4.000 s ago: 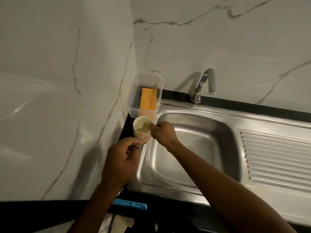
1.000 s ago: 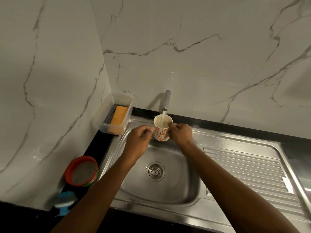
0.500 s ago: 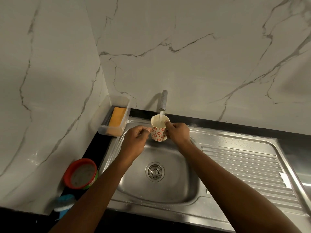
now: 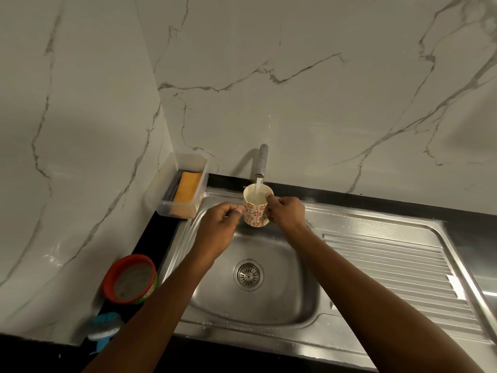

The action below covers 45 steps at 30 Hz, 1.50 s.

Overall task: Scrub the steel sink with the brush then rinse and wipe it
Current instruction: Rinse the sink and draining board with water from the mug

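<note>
Under the running tap (image 4: 263, 160), at the sink's (image 4: 279, 308) back edge, the left hand (image 4: 219, 227) and right hand (image 4: 286, 212) pinch a patterned cup (image 4: 255, 211), filling it for rinsing. Next, likely pouring it over the basin. The brush (image 4: 103, 328) lies at the bench's front left corner.

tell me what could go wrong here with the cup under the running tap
1. The cup sits under the tap stream; left there, it may overflow onto both hands.
2. The left hand and right hand pinch it by the sides; wet, it could slip into the sink.
</note>
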Each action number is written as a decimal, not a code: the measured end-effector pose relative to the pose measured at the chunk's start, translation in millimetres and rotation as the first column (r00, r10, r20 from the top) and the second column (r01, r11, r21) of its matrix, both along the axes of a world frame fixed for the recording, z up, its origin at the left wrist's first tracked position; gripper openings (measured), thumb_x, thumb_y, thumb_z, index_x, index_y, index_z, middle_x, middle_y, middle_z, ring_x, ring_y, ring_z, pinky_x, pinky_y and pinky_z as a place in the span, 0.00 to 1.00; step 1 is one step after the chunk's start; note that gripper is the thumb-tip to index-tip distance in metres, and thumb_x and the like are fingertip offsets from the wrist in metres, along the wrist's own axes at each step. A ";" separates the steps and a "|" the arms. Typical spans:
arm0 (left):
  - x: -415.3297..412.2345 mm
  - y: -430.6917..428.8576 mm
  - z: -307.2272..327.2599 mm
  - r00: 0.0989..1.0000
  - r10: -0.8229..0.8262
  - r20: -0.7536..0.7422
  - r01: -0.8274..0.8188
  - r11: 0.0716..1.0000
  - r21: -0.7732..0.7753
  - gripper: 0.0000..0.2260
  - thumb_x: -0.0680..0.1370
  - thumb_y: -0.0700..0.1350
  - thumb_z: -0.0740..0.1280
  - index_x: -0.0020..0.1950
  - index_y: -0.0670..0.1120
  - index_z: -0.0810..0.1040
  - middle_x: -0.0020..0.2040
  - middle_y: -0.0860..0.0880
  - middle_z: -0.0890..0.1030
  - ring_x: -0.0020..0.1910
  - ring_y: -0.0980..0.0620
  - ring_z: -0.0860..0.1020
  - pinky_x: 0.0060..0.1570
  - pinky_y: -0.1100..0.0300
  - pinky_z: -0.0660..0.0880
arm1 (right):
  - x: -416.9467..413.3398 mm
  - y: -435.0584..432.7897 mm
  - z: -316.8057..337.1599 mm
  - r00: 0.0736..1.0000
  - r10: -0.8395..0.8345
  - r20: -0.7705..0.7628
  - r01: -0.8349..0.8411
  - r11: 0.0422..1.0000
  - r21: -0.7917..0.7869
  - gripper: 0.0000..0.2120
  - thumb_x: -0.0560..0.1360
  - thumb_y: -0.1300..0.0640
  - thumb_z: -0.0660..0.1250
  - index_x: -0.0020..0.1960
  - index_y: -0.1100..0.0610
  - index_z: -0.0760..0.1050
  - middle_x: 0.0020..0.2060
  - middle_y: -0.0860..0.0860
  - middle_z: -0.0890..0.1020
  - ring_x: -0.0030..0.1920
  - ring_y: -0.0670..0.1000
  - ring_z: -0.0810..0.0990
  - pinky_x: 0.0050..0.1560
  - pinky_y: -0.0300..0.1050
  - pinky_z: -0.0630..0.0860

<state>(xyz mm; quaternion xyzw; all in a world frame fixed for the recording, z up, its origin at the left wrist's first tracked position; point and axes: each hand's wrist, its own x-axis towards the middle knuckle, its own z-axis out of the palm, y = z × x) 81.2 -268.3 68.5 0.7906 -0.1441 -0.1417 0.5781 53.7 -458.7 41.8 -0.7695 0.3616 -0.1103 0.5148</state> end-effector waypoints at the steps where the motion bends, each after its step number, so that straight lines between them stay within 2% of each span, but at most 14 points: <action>1: 0.0 0.1 0.5 1.000 0.000 0.001 0.000 1.000 0.001 0.08 0.83 0.50 0.67 0.56 0.50 0.85 0.51 0.54 0.86 0.52 0.54 0.83 0.57 0.43 0.82 | 0.0 0.0 -0.3 1.000 0.002 -0.004 -0.002 1.000 0.002 0.20 0.81 0.46 0.68 0.38 0.58 0.83 0.36 0.53 0.87 0.42 0.55 0.87 0.52 0.58 0.85; 11: 2.8 5.4 -3.5 1.000 0.004 0.028 -0.005 1.000 0.022 0.06 0.83 0.50 0.67 0.53 0.54 0.85 0.49 0.55 0.86 0.50 0.54 0.84 0.56 0.42 0.82 | -2.8 1.8 3.3 1.000 0.016 -0.011 -0.016 1.000 -0.016 0.21 0.81 0.44 0.67 0.41 0.60 0.84 0.37 0.53 0.86 0.42 0.56 0.87 0.53 0.57 0.85; 18: -5.9 31.2 -18.2 1.000 0.018 -0.013 -0.018 1.000 0.002 0.07 0.80 0.53 0.67 0.51 0.58 0.85 0.51 0.58 0.86 0.51 0.56 0.84 0.57 0.47 0.82 | -27.4 7.6 -1.6 0.999 0.046 -0.022 -0.047 0.998 -0.040 0.21 0.82 0.44 0.66 0.40 0.58 0.84 0.35 0.52 0.87 0.41 0.55 0.87 0.50 0.54 0.85; 20: -20.1 44.6 -28.5 0.999 0.018 -0.028 -0.017 0.999 0.039 0.07 0.80 0.51 0.66 0.51 0.59 0.84 0.49 0.60 0.86 0.49 0.58 0.84 0.54 0.49 0.82 | -41.0 10.2 -12.1 0.997 0.075 -0.021 -0.076 0.995 -0.059 0.20 0.82 0.44 0.67 0.38 0.54 0.84 0.33 0.49 0.87 0.39 0.52 0.87 0.47 0.50 0.84; 23: -56.1 62.0 -51.2 0.999 0.023 -0.044 -0.019 0.994 0.108 0.08 0.81 0.45 0.67 0.53 0.55 0.85 0.46 0.59 0.85 0.42 0.64 0.81 0.49 0.54 0.80 | -60.5 11.3 -31.4 0.988 0.142 -0.052 -0.148 0.982 -0.121 0.23 0.81 0.41 0.67 0.35 0.55 0.85 0.30 0.47 0.86 0.36 0.50 0.86 0.44 0.51 0.84; 24: -70.9 68.4 -60.1 0.998 0.025 -0.064 -0.016 0.990 0.141 0.09 0.81 0.45 0.67 0.56 0.53 0.84 0.49 0.58 0.85 0.44 0.64 0.81 0.52 0.54 0.80 | -66.6 14.1 -37.4 0.982 0.177 -0.068 -0.185 0.974 -0.132 0.24 0.81 0.40 0.67 0.35 0.55 0.85 0.30 0.47 0.85 0.35 0.50 0.86 0.43 0.51 0.83; 26: -100.1 76.9 -74.1 0.991 -0.012 -0.132 0.042 0.973 0.228 0.16 0.81 0.47 0.65 0.68 0.50 0.80 0.63 0.52 0.83 0.59 0.57 0.81 0.64 0.55 0.77 | -77.7 20.3 -43.4 0.969 0.233 -0.085 -0.243 0.961 -0.134 0.25 0.80 0.40 0.67 0.34 0.56 0.84 0.30 0.47 0.85 0.35 0.48 0.86 0.43 0.49 0.81; 28: -122.5 83.8 -85.0 0.978 -0.054 -0.200 0.116 0.943 0.313 0.23 0.83 0.47 0.63 0.79 0.49 0.69 0.79 0.49 0.69 0.76 0.53 0.68 0.75 0.61 0.64 | -82.3 29.5 -44.6 0.947 0.303 -0.110 -0.318 0.936 -0.153 0.25 0.81 0.42 0.68 0.32 0.57 0.83 0.29 0.46 0.85 0.33 0.43 0.83 0.41 0.46 0.78; 30: -135.4 90.3 -92.5 0.964 -0.045 -0.260 0.141 0.921 0.363 0.29 0.85 0.49 0.62 0.84 0.49 0.55 0.85 0.50 0.50 0.83 0.53 0.52 0.76 0.65 0.53 | -82.5 39.2 -46.1 0.920 0.371 -0.130 -0.388 0.910 -0.149 0.24 0.81 0.43 0.69 0.32 0.56 0.82 0.29 0.47 0.85 0.32 0.44 0.82 0.39 0.45 0.76; 31: -137.9 93.7 -94.8 0.959 -0.033 -0.283 0.146 0.910 0.387 0.32 0.85 0.50 0.61 0.85 0.49 0.50 0.85 0.51 0.43 0.84 0.52 0.47 0.77 0.63 0.51 | -81.0 44.3 -47.3 0.906 0.399 -0.137 -0.417 0.898 -0.142 0.23 0.81 0.44 0.69 0.32 0.56 0.82 0.29 0.48 0.85 0.32 0.46 0.83 0.39 0.46 0.77; 33: -136.9 102.5 -101.3 0.957 -0.003 -0.289 0.152 0.854 0.497 0.35 0.85 0.51 0.59 0.85 0.46 0.42 0.84 0.48 0.35 0.83 0.47 0.39 0.81 0.54 0.46 | -75.3 56.6 -50.7 0.872 0.459 -0.167 -0.482 0.865 -0.141 0.23 0.80 0.43 0.70 0.32 0.56 0.81 0.29 0.50 0.84 0.33 0.50 0.84 0.39 0.50 0.80; 37: -119.2 124.1 -113.7 0.963 0.043 -0.267 0.174 0.659 0.732 0.39 0.84 0.57 0.56 0.83 0.39 0.38 0.83 0.37 0.34 0.82 0.37 0.34 0.81 0.43 0.41 | -57.3 85.2 -54.7 0.785 0.571 -0.240 -0.617 0.759 -0.208 0.22 0.79 0.41 0.69 0.34 0.55 0.81 0.31 0.52 0.84 0.34 0.53 0.83 0.40 0.52 0.81; 41: -110.5 139.5 -129.3 0.959 0.045 -0.280 0.216 0.527 0.822 0.41 0.84 0.61 0.54 0.83 0.38 0.37 0.82 0.35 0.35 0.81 0.35 0.35 0.81 0.40 0.40 | -37.5 116.4 -53.1 0.690 0.664 -0.288 -0.724 0.637 -0.265 0.25 0.80 0.39 0.67 0.34 0.57 0.78 0.30 0.53 0.81 0.33 0.53 0.80 0.38 0.51 0.77; 45: -108.7 147.9 -145.7 0.975 -0.024 -0.221 0.207 0.450 0.869 0.42 0.83 0.63 0.51 0.82 0.39 0.34 0.82 0.36 0.32 0.81 0.36 0.34 0.80 0.38 0.40 | -20.5 145.9 -46.9 0.593 0.722 -0.356 -0.799 0.472 -0.374 0.22 0.81 0.40 0.65 0.33 0.52 0.73 0.31 0.50 0.78 0.33 0.51 0.78 0.32 0.45 0.67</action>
